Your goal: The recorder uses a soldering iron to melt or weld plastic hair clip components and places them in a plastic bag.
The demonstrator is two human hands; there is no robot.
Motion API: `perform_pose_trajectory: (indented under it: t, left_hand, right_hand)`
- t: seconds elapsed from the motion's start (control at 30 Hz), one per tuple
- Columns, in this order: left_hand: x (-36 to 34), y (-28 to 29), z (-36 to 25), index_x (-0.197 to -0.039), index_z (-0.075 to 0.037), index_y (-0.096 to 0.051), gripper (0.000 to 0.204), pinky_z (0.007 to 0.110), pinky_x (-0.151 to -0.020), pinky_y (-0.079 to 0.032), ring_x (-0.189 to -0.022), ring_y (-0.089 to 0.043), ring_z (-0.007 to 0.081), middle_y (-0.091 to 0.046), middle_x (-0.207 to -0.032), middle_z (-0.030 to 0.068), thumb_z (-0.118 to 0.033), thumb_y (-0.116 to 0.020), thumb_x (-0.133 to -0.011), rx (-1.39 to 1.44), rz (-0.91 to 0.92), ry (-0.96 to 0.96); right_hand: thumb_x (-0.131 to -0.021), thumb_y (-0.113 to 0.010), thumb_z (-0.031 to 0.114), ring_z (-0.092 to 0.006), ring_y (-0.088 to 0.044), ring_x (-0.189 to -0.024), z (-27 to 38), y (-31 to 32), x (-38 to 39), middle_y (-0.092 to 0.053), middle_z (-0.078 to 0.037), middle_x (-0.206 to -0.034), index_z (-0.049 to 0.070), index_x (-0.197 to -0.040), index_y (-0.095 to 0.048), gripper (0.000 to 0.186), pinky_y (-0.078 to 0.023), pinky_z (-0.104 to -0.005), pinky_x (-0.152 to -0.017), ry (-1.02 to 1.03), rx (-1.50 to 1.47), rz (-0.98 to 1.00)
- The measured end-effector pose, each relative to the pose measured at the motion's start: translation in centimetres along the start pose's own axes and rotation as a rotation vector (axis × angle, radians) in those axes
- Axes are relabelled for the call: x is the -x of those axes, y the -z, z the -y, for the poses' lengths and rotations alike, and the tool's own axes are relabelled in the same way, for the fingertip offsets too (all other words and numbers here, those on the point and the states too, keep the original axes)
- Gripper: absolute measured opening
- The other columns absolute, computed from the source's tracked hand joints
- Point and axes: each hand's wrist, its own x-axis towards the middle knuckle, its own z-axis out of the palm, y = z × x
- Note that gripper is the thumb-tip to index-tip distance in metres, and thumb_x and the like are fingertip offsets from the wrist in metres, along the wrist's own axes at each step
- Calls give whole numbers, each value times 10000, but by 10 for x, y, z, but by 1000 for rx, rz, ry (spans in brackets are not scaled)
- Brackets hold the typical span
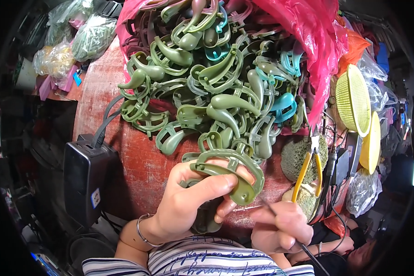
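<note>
My left hand [184, 202] is closed around an olive-green molded plastic part [244, 193], a teardrop-shaped shell attached to a curved frame. More green plastic shows beneath the palm, partly hidden. Just to the right, my right hand [283, 225] pinches a thin dark tool [303, 248] like a slim rod, its tip pointing toward the part; a slight gap seems to lie between them. The tip is blurred, so its kind is unclear. Beyond both hands lies a large heap of similar green molded parts [225, 110], with a few teal ones [283, 108] mixed in.
The heap spills from a pink plastic bag [303, 37] onto a worn red table [138, 184]. A black box-shaped device [85, 179] with a cable stands left. Yellow-handled pliers [303, 172], round rough pads [296, 156] and yellow baskets [354, 101] lie right. Another person's hand [340, 244] shows lower right.
</note>
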Motion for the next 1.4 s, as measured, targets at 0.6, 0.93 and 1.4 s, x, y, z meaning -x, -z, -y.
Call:
perform_pose_trajectory:
  t: [0.6, 0.93, 1.4]
  left_hand:
    - [-1, 12, 6, -946, 37, -581, 198, 199, -453, -369, -514, -472, 76, -548, -654, 54, -87, -471, -838, 59, 130, -39]
    - [5, 5, 8, -932, 36, -599, 181, 180, -460, -392, -526, -488, 42, -589, -696, 44, -82, -500, -838, -127, -2, -247]
    - [1, 13, 9, -941, 43, -586, 189, 194, -455, -374, -519, -467, 61, -554, -654, 45, -73, -477, -840, -23, 129, -203]
  right_hand:
    - [-932, -286, 314, -135, -455, -360, -6, -8, -2, -542, -61, -481, 30, -922, -387, 302, -356, -195, -353, 131, -60, -68]
    - [-935, -271, 291, -129, -488, -369, -4, -3, -2, -536, -54, -459, 25, -917, -391, 292, -365, -187, -341, 109, 103, -75]
    - [-931, -286, 276, -120, -493, -358, -7, -15, -5, -511, -4, -431, 31, -870, -397, 276, -378, -188, -356, 283, -26, -100]
